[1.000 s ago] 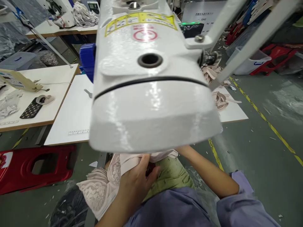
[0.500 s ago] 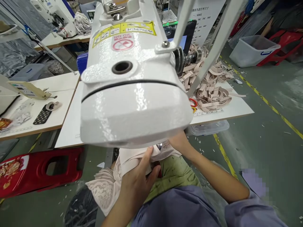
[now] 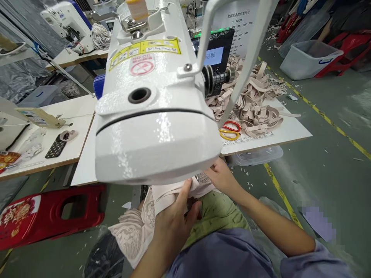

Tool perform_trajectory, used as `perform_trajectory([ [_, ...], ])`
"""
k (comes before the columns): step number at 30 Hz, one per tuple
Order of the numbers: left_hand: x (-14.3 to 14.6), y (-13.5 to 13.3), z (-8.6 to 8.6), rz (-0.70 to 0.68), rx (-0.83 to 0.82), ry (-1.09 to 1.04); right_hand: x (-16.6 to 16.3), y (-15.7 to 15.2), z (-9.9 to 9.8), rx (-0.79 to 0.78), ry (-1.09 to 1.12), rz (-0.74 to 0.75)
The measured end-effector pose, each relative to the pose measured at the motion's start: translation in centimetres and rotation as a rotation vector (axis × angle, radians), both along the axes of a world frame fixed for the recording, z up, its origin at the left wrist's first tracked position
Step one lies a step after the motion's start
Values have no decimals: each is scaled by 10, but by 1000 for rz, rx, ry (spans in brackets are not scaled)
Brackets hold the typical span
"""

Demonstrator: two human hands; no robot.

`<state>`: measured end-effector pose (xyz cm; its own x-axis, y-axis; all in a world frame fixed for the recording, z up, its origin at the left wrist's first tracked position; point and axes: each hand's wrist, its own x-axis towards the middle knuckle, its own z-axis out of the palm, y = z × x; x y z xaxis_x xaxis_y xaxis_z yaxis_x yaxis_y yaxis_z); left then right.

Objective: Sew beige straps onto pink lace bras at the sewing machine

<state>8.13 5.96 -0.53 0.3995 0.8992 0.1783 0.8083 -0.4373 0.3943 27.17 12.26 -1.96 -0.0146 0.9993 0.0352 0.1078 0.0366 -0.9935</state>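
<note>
A pale pink lace bra hangs over my lap, its band side reaching under the head of a white sewing machine. My left hand grips the band, with the index finger stretched along the top and the thumb below. On the other side, my right hand holds the bra's right part with bent fingers, close under the machine head. Its fingertips are partly hidden, as are the needle and the sewing spot. A small shiny metal part shows between the hands.
Beige straps lie heaped on the white table at right, beside red-and-yellow-handled scissors and a control screen. A red stool stands at left. On the neighbouring table rests a patterned phone.
My view has shifted slightly, so the scissors and screen show more fully. My right hand's fingers show more beside the machine head. Both hands stay on the bra.
</note>
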Motion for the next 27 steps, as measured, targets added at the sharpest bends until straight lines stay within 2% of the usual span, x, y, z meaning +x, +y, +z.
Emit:
perform_trajectory([
  [8, 4, -11, -6, 134, 84, 60, -8, -3, 3, -56, 98, -8],
  [10, 4, -11, -6, 143, 59, 83, -10, -4, 4, -59, 117, -28],
  [13, 1, -7, -5, 101, -3, 66, -12, -7, 2, -59, 149, -53],
  [16, 1, -7, -9, 74, 20, 47, -14, -15, -1, -74, 166, -75],
  [21, 17, -36, -22, 8, 96, 34, -19, -47, -5, -143, 266, -48],
  [24, 24, -62, -26, -45, 6, -40, -15, -67, -7, -204, 355, -60],
  [27, 17, -80, -36, -29, -248, -234, -5, -78, -5, -261, 399, -123],
])
